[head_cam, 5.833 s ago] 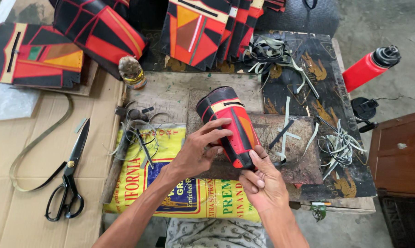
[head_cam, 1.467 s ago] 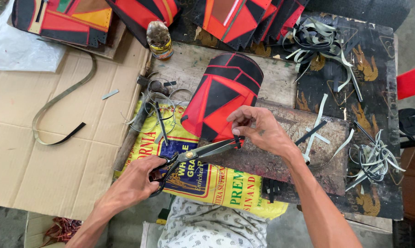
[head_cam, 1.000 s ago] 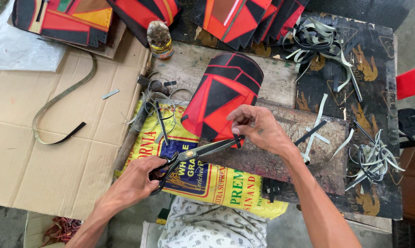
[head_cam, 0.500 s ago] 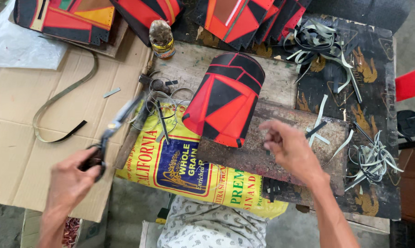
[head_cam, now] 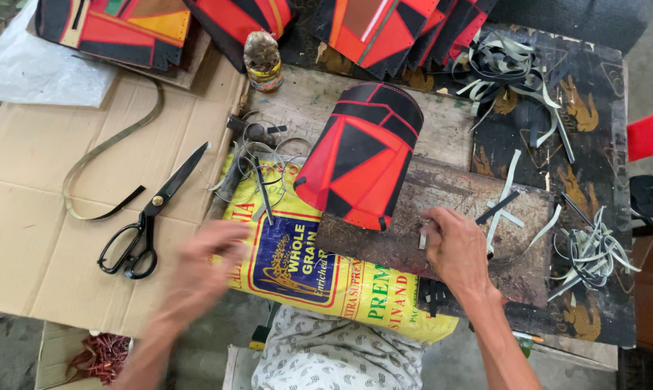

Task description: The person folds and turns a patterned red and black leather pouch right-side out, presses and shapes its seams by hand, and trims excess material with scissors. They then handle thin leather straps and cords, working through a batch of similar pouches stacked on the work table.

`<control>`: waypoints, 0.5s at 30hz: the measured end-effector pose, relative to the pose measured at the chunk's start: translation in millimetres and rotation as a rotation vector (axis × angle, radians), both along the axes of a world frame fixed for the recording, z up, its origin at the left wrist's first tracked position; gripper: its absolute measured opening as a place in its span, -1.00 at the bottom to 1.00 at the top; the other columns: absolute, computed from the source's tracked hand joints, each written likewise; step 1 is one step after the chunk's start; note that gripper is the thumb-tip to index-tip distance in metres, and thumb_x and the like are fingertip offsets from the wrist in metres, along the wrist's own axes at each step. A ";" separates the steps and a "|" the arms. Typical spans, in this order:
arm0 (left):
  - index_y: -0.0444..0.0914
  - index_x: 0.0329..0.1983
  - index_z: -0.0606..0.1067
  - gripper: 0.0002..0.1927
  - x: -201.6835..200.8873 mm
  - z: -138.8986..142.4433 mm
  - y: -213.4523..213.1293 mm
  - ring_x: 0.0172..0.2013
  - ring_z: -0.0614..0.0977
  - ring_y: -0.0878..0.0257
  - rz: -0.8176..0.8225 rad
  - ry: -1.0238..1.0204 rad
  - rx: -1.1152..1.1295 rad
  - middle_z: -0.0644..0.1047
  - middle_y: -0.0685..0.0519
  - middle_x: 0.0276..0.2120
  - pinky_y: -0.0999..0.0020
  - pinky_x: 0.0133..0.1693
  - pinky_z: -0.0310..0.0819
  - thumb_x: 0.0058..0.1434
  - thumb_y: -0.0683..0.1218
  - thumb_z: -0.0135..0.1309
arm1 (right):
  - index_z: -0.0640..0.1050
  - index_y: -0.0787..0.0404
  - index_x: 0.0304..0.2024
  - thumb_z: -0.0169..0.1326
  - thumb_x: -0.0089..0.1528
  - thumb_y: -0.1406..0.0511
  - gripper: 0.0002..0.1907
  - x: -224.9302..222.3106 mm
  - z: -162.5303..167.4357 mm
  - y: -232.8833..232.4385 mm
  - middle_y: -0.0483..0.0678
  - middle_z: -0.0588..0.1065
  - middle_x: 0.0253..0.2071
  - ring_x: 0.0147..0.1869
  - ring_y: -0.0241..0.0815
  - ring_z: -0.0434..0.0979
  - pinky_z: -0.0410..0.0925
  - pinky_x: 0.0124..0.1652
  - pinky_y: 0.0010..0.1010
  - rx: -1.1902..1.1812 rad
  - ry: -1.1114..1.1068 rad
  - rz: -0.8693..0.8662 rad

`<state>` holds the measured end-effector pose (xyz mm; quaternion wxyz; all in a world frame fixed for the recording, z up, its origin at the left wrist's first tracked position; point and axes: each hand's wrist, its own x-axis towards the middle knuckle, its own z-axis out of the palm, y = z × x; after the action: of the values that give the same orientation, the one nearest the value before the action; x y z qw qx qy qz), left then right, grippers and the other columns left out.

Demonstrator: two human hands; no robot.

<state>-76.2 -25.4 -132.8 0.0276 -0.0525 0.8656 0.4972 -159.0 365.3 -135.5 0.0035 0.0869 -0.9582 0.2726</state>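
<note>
- Our right hand (head_cam: 456,249) rests fingers-down on the worn dark work board (head_cam: 485,238), pinching what looks like a small pale offcut at its fingertips; the piece is too small to name surely.
- Our left hand (head_cam: 203,271) is blurred above the yellow printed grain sack (head_cam: 304,267); it seems to hold nothing, though we cannot tell how wide the fingers are spread.
- The red and black patchwork sleeve (head_cam: 362,162) lies curved on the bench, its lower edge overlapping the board, just beside our right hand but apart from it.
- We judge the sleeve light and springy: leather-like panels stitched at the seams, stiff enough to hold its arch, with a row of punched holes along the lower rim. We would grip it at the rim or across the arch, not by one panel.
- The black-handled scissors (head_cam: 149,217) lie closed on the flat cardboard (head_cam: 44,217), near our left hand.
- Thin trimmed strips (head_cam: 594,253), pale and dark, curl in loose heaps to the right.
- A small capped jar (head_cam: 263,61) stands upright behind the sleeve, and more patchwork pieces (head_cam: 384,29) are stacked along the far edge.
</note>
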 end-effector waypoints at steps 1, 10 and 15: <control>-0.30 -0.05 0.62 -0.72 -2.1 -8.3 29.3 -0.24 0.75 0.25 -0.031 -0.257 0.343 0.62 0.06 0.08 0.37 -0.19 0.70 0.16 -0.22 0.14 | 0.57 0.25 -0.01 0.05 0.12 0.56 -0.61 0.9 0.9 -1.0 0.11 0.55 -0.22 -0.13 0.11 0.58 0.43 -0.13 -0.16 -0.046 0.092 0.034; -0.41 0.24 0.45 -0.57 -44.1 -63.4 169.5 -0.28 0.72 0.23 -0.030 -0.180 1.087 0.63 -0.14 -0.25 0.35 -0.20 0.69 0.29 -0.25 0.09 | 0.33 0.11 0.37 -0.04 0.36 0.25 -0.49 -17.9 -18.6 -29.9 -0.07 0.49 0.08 -0.14 -0.27 0.55 0.46 -0.17 -0.41 -0.800 -0.339 -0.056; -0.38 -0.04 0.46 -0.82 -65.4 -69.0 191.1 -0.51 0.67 0.24 0.061 -0.112 1.021 0.58 -0.01 -0.39 0.38 -0.49 0.61 0.31 -0.28 0.09 | 0.32 0.19 0.39 0.06 0.31 0.23 -0.41 -22.5 -25.6 -27.9 -0.04 0.48 0.02 -0.11 -0.31 0.54 0.47 -0.14 -0.44 -0.987 -0.430 -0.015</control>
<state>-141.6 165.7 -201.9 0.0816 -0.0843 0.5077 0.8535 -181.5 337.4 -161.1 -0.1502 0.0104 -0.6960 0.7021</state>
